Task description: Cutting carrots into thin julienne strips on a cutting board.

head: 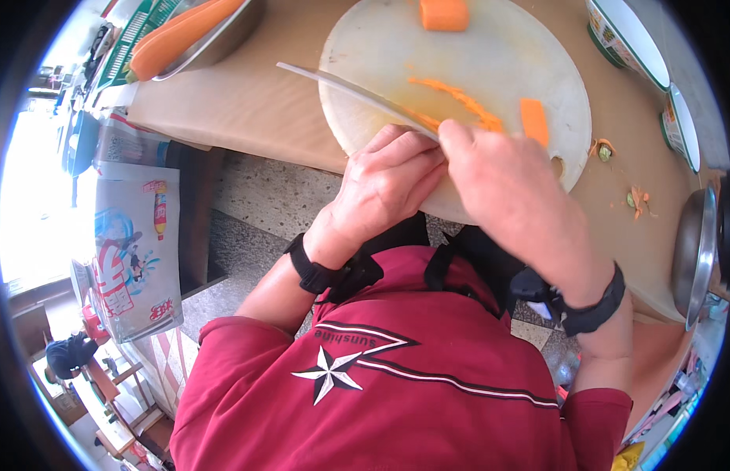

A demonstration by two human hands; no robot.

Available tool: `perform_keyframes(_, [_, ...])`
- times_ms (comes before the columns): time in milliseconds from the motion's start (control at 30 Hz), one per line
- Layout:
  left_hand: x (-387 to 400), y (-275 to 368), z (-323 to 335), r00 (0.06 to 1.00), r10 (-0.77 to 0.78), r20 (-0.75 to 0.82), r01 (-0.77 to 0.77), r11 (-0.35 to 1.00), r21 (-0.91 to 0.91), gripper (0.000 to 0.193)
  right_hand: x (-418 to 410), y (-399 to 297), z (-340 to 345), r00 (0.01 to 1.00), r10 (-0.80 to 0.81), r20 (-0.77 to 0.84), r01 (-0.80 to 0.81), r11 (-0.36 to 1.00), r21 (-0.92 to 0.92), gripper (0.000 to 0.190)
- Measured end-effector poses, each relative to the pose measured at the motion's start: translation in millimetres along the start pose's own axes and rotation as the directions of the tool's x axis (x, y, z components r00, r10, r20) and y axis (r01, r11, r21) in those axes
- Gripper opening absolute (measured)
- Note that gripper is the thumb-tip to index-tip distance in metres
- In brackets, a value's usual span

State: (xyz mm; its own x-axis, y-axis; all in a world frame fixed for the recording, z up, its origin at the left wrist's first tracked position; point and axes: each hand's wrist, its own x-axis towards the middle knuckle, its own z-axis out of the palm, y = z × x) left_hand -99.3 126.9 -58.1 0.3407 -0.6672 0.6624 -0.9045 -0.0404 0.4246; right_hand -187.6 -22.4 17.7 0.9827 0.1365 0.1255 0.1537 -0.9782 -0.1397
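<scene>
My right hand is closed around the handle end of a kitchen knife, whose blade points to the upper left over a round white cutting board. Beside the blade, my left hand rests at the board's near edge with bent fingers; whatever lies beneath them is hidden. Thin carrot shreds form a line on the board past the knife. A flat-cut carrot piece lies to the right of my right hand, and a thick carrot chunk sits near the board's far edge.
Whole carrots lie in a metal bowl at the upper left, beside a green plastic basket. Carrot tops are on the brown tabletop at right, near green-rimmed bowls and a metal basin. A printed carton stands at left.
</scene>
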Motion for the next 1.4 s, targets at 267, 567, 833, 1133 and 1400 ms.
perform_keyframes(267, [-3.2,-10.5,-9.6,0.996,-0.031,0.086,0.034,0.999,-0.028,0.017,-44.9,28.6,-15.8,0.950,0.305,0.072,-0.305,0.848,0.434,0.015])
perform_keyframes(567, [-2.9,-9.9,-20.8,0.993,-0.068,0.097,0.061,0.995,0.076,0.017,-64.8,37.6,-5.6,0.833,0.488,0.261,-0.386,0.174,0.906,0.018])
perform_keyframes(833, [3.1,-4.2,-9.7,0.985,-0.113,0.127,0.100,0.989,0.105,0.023,-71.9,38.5,-2.1,0.794,0.492,0.356,-0.382,-0.051,0.923,0.019])
perform_keyframes(1133, [-3.6,-15.2,-21.4,0.991,-0.132,0.032,0.121,0.962,0.244,0.024,-80.5,43.1,8.9,0.757,0.485,0.438,-0.357,-0.255,0.899,0.025])
perform_keyframes(1400, [-3.4,7.6,-1.4,0.994,-0.015,0.111,0.009,0.999,0.053,0.033,-88.2,38.3,0.7,0.748,0.532,0.397,-0.392,-0.129,0.911,0.024])
